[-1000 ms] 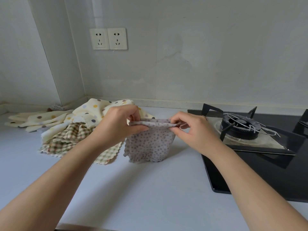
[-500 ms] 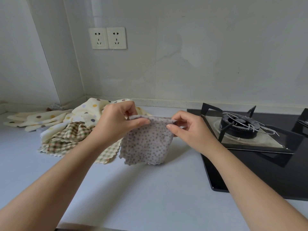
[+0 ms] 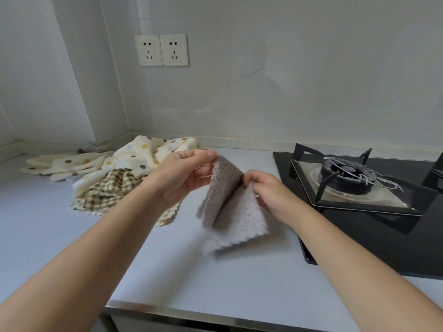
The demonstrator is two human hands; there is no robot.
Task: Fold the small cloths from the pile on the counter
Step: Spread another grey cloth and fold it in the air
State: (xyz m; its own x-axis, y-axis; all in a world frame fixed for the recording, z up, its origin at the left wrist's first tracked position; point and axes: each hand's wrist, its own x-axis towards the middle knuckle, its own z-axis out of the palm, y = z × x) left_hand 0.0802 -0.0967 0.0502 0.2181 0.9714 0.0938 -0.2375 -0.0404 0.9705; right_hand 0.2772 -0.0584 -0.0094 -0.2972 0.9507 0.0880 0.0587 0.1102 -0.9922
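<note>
Mid-fold: left hand (image 3: 182,180) and right hand (image 3: 272,198) pinch grey dotted cloth (image 3: 236,219) with closed fingers (image 3: 201,155). Next probably needs edges matched, then laid on counter (image 3: 167,271).

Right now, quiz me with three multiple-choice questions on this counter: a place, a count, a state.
1. Where is the cloth pile from the grey dotted cloth? A to its left; B to its right; C under it.
2. How many wall sockets? A one; B two; C four.
3. The grey dotted cloth is: A spread flat; B rolled into a ball; C pinched by left hand and right hand.
Answers: A, it lies past the left hand; B, two plates side by side; C, each pinches an edge.
</note>
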